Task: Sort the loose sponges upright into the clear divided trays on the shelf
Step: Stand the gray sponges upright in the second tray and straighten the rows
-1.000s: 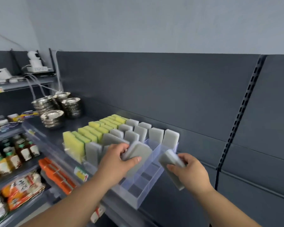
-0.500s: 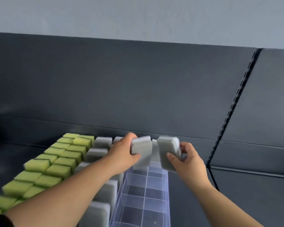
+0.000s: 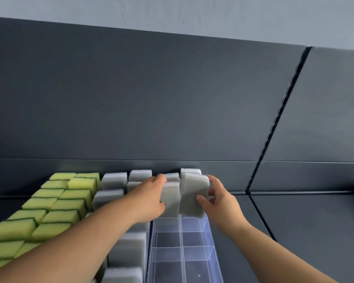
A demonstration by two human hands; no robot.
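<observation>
Starting nearest: clear divided tray (image 3: 192,240) runs away from the camera, two compartments wide, and its near cells show no sponges. To its left is a row of grey sponges (image 3: 129,248) already standing on edge, and further left the yellow-green sponges (image 3: 57,213) are packed upright in rows the same way.

Mid-distance, over the tray's far end: left hand (image 3: 149,199) grips the left grey sponge (image 3: 172,201), thumb on the near face and fingers wrapped behind. Right hand (image 3: 221,199) pinches the right grey sponge (image 3: 193,197) the same way. Both sponges are held tall and side by side, touching or nearly so. The left one's lower end looks partly inside its cell; the right one tilts a bit, its bottom edge at the tray rim. Holding them narrow-end-down is probably to fit the slim cells, one per column, filling back to front.

Just behind them, two more grey sponges (image 3: 189,172) stand against the rear of the shelf (image 3: 294,221).

Farthest: dark back panel (image 3: 172,99) and a slotted upright (image 3: 280,123).
</observation>
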